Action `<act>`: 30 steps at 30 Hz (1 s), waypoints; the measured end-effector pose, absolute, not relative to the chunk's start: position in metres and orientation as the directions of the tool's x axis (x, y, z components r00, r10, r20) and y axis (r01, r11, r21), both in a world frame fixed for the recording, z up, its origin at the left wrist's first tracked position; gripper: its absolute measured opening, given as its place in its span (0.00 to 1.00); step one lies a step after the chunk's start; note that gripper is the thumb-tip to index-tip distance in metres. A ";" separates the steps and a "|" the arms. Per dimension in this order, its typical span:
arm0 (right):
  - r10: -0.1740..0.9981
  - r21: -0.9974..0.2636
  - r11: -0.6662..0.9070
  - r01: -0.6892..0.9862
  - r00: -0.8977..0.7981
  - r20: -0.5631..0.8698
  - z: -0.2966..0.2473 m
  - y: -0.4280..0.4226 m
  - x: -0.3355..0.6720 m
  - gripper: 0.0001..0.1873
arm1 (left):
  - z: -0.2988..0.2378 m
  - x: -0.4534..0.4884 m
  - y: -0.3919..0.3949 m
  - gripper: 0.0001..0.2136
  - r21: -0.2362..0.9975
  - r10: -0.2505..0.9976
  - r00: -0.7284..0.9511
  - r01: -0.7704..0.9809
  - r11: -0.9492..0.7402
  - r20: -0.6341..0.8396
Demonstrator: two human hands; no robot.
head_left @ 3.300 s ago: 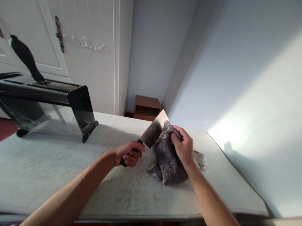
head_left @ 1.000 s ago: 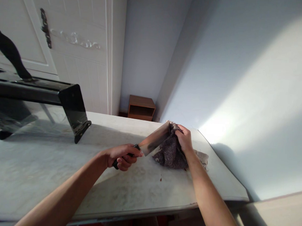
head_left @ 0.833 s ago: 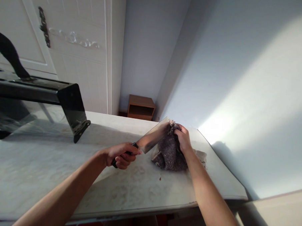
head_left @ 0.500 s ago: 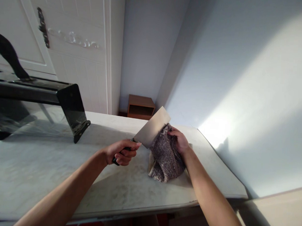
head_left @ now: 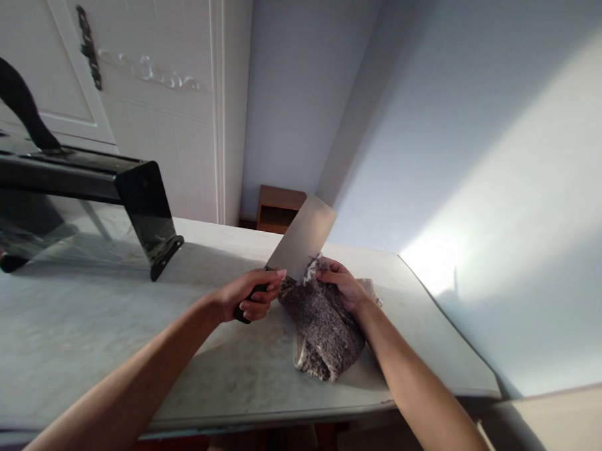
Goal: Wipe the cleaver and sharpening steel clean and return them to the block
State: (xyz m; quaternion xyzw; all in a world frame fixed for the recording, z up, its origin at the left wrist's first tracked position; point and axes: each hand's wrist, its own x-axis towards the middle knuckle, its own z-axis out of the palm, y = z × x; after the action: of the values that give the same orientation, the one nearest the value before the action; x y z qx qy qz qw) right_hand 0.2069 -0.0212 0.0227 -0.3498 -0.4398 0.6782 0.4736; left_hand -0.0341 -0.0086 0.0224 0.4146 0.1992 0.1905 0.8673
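Observation:
My left hand (head_left: 250, 296) is closed round the dark handle of a cleaver (head_left: 300, 237), whose broad steel blade points up and away from me. Its lower edge meets the top of a grey, rough-textured slab (head_left: 321, 323), which may be fish skin or tripe. The slab lies on the pale stone tabletop (head_left: 101, 330). My right hand (head_left: 341, 287) grips the slab's upper end right beside the blade, with fingers curled over it.
A black-framed glass stand (head_left: 145, 209) with a curved black handle (head_left: 17, 107) sits at the table's back left. White panelled doors (head_left: 151, 112) are behind it. A small brown wooden cabinet (head_left: 278, 208) stands on the floor in the corner. The table's right edge is near the slab.
The cleaver has swung from lying low against the slab to standing steeply above it. The slab has shifted left and flattened, and my right hand has come lower and to the left with it.

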 end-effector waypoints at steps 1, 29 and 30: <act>0.945 -0.929 -0.166 -0.331 -0.322 -0.054 0.022 -0.022 0.206 0.13 | 0.023 -0.033 -0.010 0.17 0.805 0.522 0.829 -0.166 0.569 -0.199; 0.987 -0.942 -0.069 -0.328 0.113 -0.112 0.024 -0.025 0.178 0.11 | 0.017 -0.003 -0.020 0.17 0.926 0.780 0.619 -0.233 0.296 -0.094; 0.983 -0.941 -0.060 -0.334 0.145 -0.114 0.023 -0.024 0.178 0.11 | 0.015 -0.002 -0.020 0.17 0.930 0.790 0.605 -0.229 0.289 -0.096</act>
State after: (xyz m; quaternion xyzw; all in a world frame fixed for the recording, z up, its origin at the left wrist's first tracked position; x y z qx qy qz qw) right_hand 0.1782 -0.0241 0.0234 -0.4704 -0.3448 0.5556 0.5925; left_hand -0.0020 -0.0201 0.0154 0.4901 0.2862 0.3398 0.7500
